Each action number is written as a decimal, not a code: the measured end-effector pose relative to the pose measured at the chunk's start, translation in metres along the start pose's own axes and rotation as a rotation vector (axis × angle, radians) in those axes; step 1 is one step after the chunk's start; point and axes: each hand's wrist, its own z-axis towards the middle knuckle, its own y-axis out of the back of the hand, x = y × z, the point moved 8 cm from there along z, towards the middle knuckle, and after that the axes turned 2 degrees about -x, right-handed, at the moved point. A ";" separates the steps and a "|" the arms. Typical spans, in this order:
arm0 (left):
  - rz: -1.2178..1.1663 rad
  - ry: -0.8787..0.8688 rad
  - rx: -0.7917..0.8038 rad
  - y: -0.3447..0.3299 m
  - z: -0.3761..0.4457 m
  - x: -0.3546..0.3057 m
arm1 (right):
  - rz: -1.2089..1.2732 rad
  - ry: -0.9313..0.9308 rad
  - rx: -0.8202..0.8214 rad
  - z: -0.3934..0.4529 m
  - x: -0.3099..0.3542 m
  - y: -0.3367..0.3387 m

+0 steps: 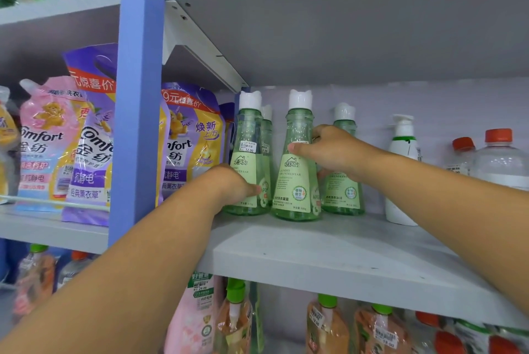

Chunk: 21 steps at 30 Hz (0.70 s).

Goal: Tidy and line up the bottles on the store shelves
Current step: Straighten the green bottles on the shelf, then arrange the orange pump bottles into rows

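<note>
Several green laundry bottles with white caps stand on the grey shelf (329,242). My left hand (229,184) grips the low part of the leftmost green bottle (248,136), thumb across its label; another bottle stands half hidden behind it. My right hand (332,150) grips the middle green bottle (297,181) at its waist, thumb on the front, fingers wrapped behind. A third green bottle (343,193) stands to the right, partly hidden by my right hand. All stand upright.
A white pump bottle (402,153) and clear bottles with orange caps (498,159) stand further right. Purple and pink softener pouches (189,138) crowd the left, beside the blue upright post (137,95). The upper shelf hangs close above the caps. Orange bottles fill the shelf below.
</note>
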 end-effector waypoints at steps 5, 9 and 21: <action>-0.030 -0.016 0.006 -0.001 -0.002 -0.001 | 0.020 -0.003 0.017 0.002 -0.004 -0.003; -0.092 -0.019 0.005 -0.005 0.005 0.002 | 0.031 0.004 0.013 0.001 -0.004 -0.006; -0.464 -0.617 -0.701 0.065 -0.063 -0.086 | -0.081 -0.056 -0.142 -0.030 0.001 0.082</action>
